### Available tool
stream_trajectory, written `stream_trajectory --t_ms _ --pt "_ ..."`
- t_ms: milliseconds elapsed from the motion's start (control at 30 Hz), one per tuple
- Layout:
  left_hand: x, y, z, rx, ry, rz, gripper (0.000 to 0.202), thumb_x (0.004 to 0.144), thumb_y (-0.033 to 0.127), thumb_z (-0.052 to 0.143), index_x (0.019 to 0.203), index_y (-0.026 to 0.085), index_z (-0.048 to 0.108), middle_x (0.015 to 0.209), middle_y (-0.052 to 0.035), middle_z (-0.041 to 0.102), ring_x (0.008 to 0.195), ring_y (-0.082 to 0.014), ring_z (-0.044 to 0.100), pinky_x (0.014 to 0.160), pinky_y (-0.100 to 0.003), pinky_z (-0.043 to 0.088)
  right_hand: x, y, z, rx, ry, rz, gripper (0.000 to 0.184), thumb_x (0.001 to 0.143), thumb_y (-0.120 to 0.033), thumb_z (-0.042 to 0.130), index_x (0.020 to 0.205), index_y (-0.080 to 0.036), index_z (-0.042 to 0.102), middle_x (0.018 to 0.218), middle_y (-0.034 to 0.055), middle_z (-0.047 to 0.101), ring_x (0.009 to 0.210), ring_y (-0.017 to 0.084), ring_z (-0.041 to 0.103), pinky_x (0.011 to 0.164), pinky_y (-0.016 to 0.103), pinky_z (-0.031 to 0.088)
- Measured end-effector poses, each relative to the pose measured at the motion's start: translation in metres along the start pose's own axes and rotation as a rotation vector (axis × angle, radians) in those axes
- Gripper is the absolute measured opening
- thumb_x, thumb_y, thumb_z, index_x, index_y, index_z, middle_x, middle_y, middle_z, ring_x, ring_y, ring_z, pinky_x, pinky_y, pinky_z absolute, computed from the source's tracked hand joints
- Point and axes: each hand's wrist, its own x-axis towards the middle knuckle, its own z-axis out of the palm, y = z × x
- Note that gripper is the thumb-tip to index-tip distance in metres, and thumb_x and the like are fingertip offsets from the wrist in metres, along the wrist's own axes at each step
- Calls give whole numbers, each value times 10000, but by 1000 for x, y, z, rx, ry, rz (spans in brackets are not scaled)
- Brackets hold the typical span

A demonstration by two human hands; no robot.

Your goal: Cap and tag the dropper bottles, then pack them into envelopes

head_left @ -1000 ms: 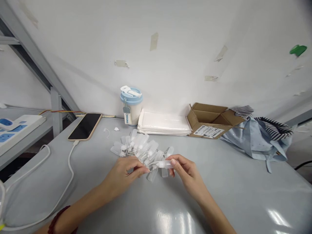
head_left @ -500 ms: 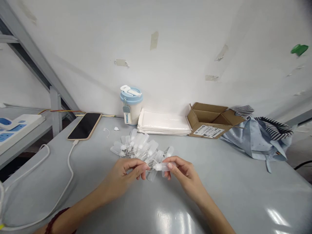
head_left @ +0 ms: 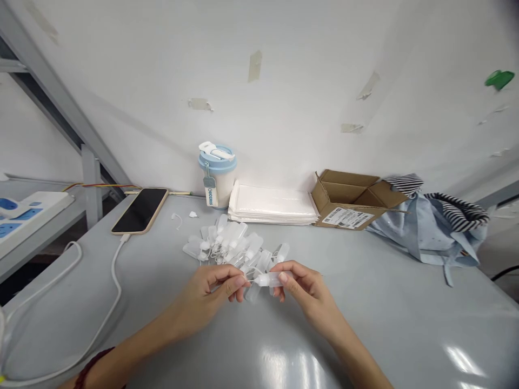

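Observation:
My right hand (head_left: 303, 286) is closed around the body of a small translucent squeeze bottle (head_left: 264, 280), which lies level with its white nozzle pointing left. My left hand (head_left: 221, 287) pinches a thin pin (head_left: 251, 281) right at the nozzle's tip; whether the pin is inside the nozzle I cannot tell. Whatever the pin is fixed to is hidden by the left fingertips. Just behind both hands lies a loose heap of similar small bottles (head_left: 233, 236), with thin white straps among them.
At the back stand a lidded cup (head_left: 223, 181), a stack of white packs (head_left: 275, 204) and an open cardboard box (head_left: 344, 202). A blue cloth bag (head_left: 421, 232) lies on the right. Leftward are a charging phone (head_left: 140, 210), its white cable (head_left: 115, 275) and a power strip (head_left: 34, 216).
The bottle's nozzle and the pin have dipped very slightly. Both hands keep nearly the same place and grip, and the view has shifted a little.

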Motion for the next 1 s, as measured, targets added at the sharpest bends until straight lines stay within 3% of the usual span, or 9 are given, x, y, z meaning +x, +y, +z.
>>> stream_trajectory --t_ms 600,1000 --pt "-1 1 -2 27 -65 -65 334 897 341 464 629 186 590 617 31 611 616 -115 548 623 -199 444 0 2 -2 -115 1 0 294 899 -438 512 893 -173 638 619 -23 525 601 118 474 594 244 375" --pt "0 -3 2 179 -25 13 341 897 294 439 598 180 556 576 41 587 563 -99 526 550 -184 390 1 5 3 -194 0 0 311 901 -419 494 937 -156 658 619 -15 528 594 123 458 566 247 344"
